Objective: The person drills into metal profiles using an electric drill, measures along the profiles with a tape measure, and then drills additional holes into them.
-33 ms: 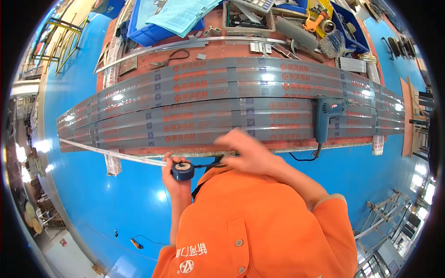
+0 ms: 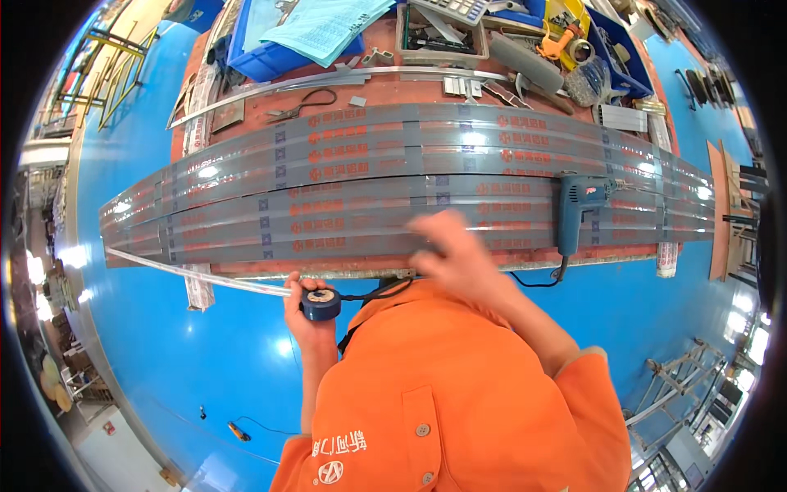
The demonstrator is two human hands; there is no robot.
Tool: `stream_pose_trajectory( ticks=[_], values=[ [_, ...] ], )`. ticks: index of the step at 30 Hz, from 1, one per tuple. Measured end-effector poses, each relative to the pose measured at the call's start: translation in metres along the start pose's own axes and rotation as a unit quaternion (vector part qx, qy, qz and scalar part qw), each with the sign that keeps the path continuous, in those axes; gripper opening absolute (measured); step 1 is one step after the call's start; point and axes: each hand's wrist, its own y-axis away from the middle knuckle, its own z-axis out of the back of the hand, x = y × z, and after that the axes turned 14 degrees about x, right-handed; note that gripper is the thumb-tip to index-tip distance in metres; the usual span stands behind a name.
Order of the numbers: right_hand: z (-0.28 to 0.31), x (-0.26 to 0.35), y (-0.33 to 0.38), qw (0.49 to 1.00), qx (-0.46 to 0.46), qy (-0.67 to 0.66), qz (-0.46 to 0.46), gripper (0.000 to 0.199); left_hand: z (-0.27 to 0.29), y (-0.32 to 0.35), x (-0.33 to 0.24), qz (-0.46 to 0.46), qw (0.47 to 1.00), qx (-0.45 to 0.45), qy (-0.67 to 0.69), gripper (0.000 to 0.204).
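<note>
My left hand [image 2: 309,316] is closed around a dark blue tape measure [image 2: 320,307] just off the bench's near edge. Its pale blade [image 2: 197,277] runs out to the left end of a stack of long grey film-wrapped profiles [image 2: 361,197]. A black strap [image 2: 377,291] trails from the tape measure toward my waist. Smeared by motion, my right hand [image 2: 459,256] hovers at the near edge of the profiles, its fingers too blurred to read. To its right, a teal power drill [image 2: 572,213] lies on the profiles.
Behind the profiles lie scissors [image 2: 303,104], a thin metal strip [image 2: 270,86] and a hammer [image 2: 545,94]. Farther back stand a blue bin [image 2: 262,66] with papers, a tool tray [image 2: 443,53] and a yellow bin [image 2: 578,16]. The drill's cord [image 2: 537,280] hangs over the front edge.
My right hand has shifted to the right, uncovering more of the black strap. My left hand still grips the tape measure in nearly the same place.
</note>
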Motion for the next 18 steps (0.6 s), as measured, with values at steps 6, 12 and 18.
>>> stream_pose_trajectory(
  ticks=[6,12,18],
  values=[
    [0.098,-0.095,0.069,0.755,-0.374,0.383,-0.379,0.100,0.007,-0.006,0.006,-0.033,0.997,0.001,0.073,0.027],
    [0.108,-0.121,0.075,0.698,-0.454,0.337,-0.439,0.111,-0.007,-0.023,-0.007,-0.060,0.990,0.082,0.099,0.026],
    [0.099,-0.106,0.074,0.730,-0.480,0.090,-0.478,0.109,-0.028,-0.035,-0.015,-0.056,0.979,0.190,-0.043,0.016]
  ],
)
